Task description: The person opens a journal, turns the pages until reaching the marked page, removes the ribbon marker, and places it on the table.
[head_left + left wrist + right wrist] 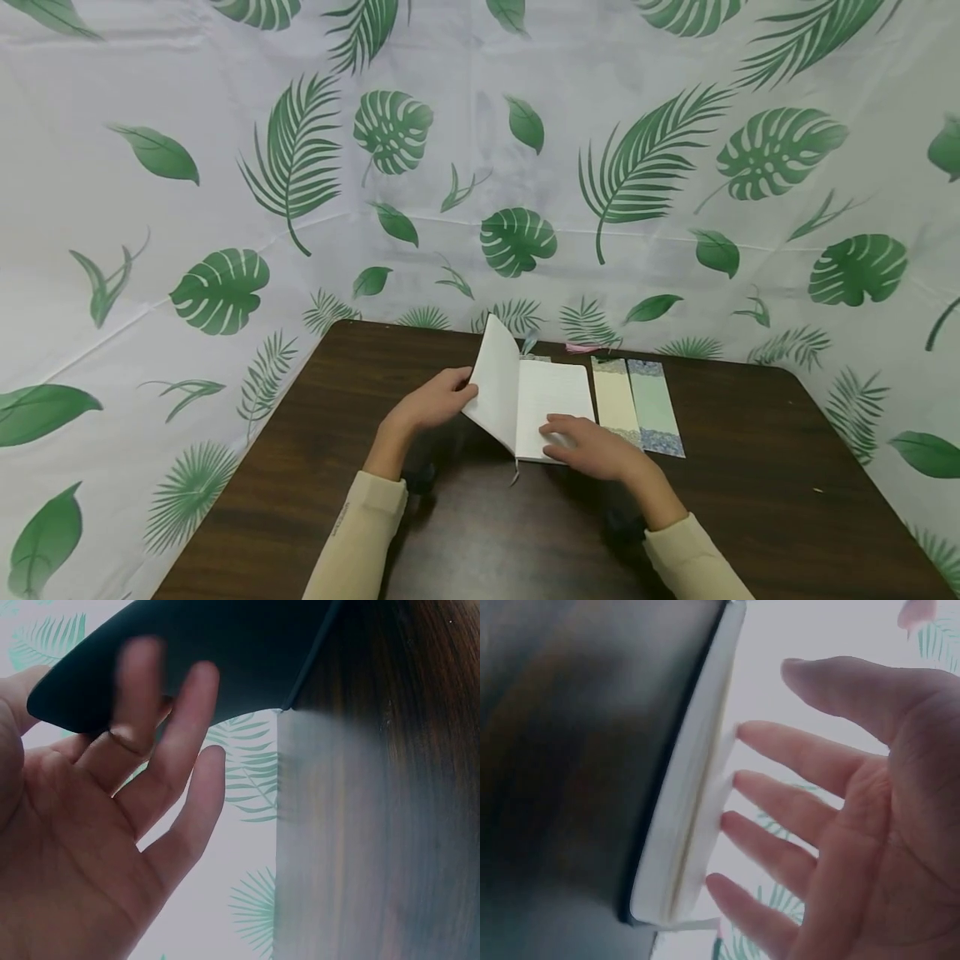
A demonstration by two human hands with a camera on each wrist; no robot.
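An open notebook (553, 400) with blank-looking white pages and a dark cover lies on the table, its left side raised steeply. My left hand (435, 402) pinches the edge of that raised cover (247, 652), thumb on the page side and fingers along the dark outside. Over the right-hand page, my right hand (592, 446) has its fingers extended. In the right wrist view its fingertips (742, 731) rest at the page surface of the thick page block (686, 787). A thin ribbon (515, 473) hangs out at the bottom of the spine.
Right of the notebook lie a cream bookmark (615, 396) and a pale green bookmark (655, 400) with patterned ends. A pink tassel (588, 347) and a bluish tassel (528, 342) show behind the notebook. The dark wooden table (757, 467) meets a leaf-print cloth (450, 167) at the back.
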